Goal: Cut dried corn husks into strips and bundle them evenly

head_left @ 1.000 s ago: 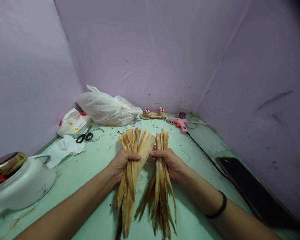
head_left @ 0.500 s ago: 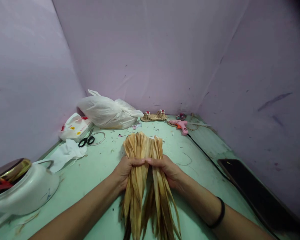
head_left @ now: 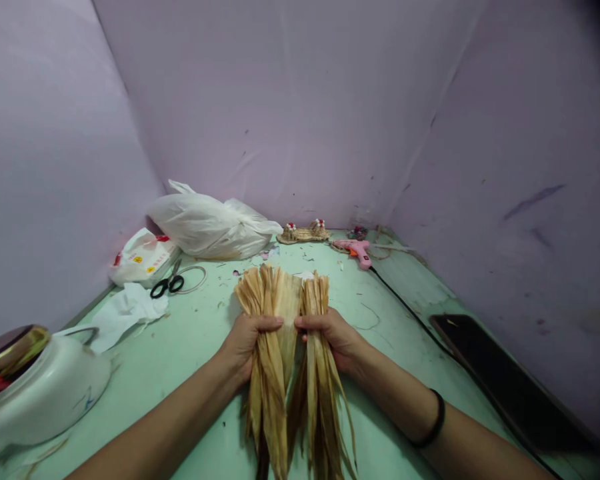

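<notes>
Two bundles of dry, straw-coloured corn husks are held side by side above the pale green table (head_left: 190, 373). My left hand (head_left: 245, 340) is closed round the left bundle of husks (head_left: 270, 393), its thumb lying across the front. Round the right bundle of husks (head_left: 323, 393) my right hand (head_left: 337, 337) is closed, thumb also in front. One broad, pale husk strip spans the space between the two thumbs. Husk tops fan out above the hands, and long frayed ends hang below. Most of my fingers are hidden behind the husks.
At the back sit a tied white plastic bag (head_left: 215, 227), a small woven piece (head_left: 305, 233) and a pink glue gun (head_left: 357, 252) with a black cord. Black-handled scissors (head_left: 167, 285), a tissue pack (head_left: 145, 257) and a white pot (head_left: 45, 393) stand left. A dark phone (head_left: 505, 380) lies right.
My thumbs, touching before, have moved apart, with the left hand drawn slightly left. A wider stretch of pale husk shows between them. The camera view has shifted slightly.
</notes>
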Demonstrator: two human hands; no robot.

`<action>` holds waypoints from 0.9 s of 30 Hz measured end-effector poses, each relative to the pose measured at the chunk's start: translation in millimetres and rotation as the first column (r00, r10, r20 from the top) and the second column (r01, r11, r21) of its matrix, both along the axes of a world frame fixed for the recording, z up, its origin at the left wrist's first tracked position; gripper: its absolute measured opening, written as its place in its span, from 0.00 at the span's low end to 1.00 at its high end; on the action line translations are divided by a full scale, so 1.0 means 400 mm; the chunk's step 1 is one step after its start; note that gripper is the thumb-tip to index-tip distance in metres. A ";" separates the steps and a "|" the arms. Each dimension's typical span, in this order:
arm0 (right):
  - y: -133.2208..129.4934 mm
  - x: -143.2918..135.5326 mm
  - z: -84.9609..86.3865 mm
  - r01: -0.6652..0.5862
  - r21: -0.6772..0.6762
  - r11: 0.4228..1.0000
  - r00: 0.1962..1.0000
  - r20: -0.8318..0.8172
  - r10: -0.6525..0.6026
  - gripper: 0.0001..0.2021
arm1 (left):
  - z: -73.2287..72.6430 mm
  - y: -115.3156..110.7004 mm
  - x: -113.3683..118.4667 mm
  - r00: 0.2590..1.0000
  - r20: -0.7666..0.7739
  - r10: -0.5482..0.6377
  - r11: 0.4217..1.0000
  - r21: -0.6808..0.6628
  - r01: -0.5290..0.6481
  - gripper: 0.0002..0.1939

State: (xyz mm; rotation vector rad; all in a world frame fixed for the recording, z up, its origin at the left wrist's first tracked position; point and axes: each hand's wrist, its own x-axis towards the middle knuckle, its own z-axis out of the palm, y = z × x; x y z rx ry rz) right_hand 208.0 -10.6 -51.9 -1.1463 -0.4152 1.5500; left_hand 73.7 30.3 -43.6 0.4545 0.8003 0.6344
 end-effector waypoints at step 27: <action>0.004 -0.020 -0.008 -0.022 0.141 0.990 0.953 0.303 -0.022 0.11 | -0.018 -0.017 0.009 0.999 -0.031 0.040 0.993 0.110 -0.036 0.24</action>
